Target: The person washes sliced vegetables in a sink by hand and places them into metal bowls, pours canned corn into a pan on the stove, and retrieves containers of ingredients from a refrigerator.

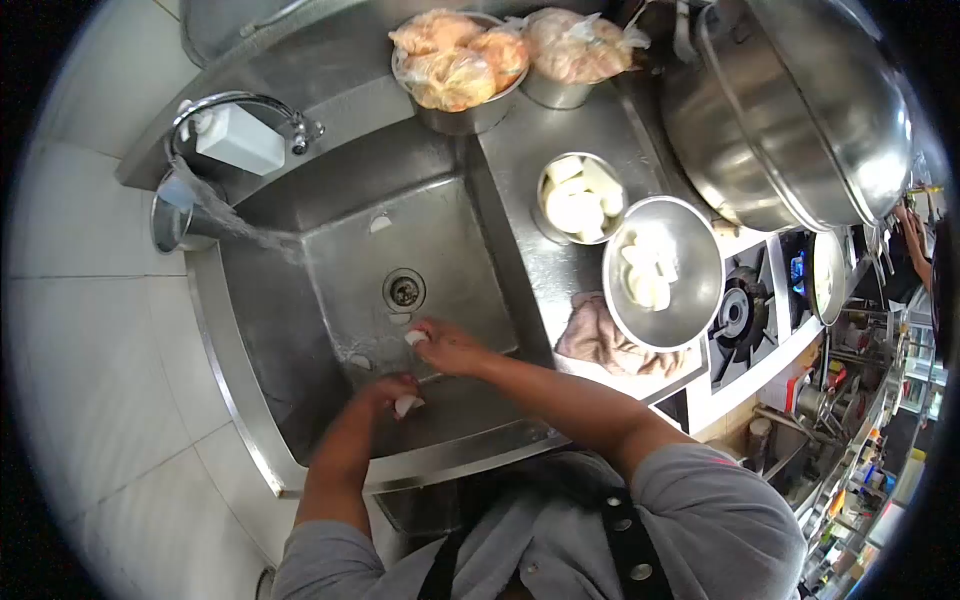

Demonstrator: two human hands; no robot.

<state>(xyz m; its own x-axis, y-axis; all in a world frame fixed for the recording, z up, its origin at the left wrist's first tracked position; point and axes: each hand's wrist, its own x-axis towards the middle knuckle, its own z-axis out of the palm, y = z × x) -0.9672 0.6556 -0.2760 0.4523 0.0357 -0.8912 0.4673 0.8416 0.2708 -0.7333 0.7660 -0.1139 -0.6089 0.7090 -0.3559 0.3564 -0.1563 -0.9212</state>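
Both hands are low inside the steel sink (340, 240). My left hand (393, 392) is closed on a white piece (407, 404). To its right, my right hand (447, 348) holds another white piece (415, 338) at its fingertips. Loose white pieces lie on the sink floor: one near the far side (380, 223), one left of my hands (360, 361) and one just below the drain (400, 318). Water (240, 225) runs from the curved faucet (235, 97) on the left.
Right of the sink stand a small pot of white pieces (582, 197), a wide bowl (664, 273) and a brown cloth (610, 335). Bagged food (458, 62) sits behind. A large steel vessel (790, 110) and a stove burner (737, 312) are farther right.
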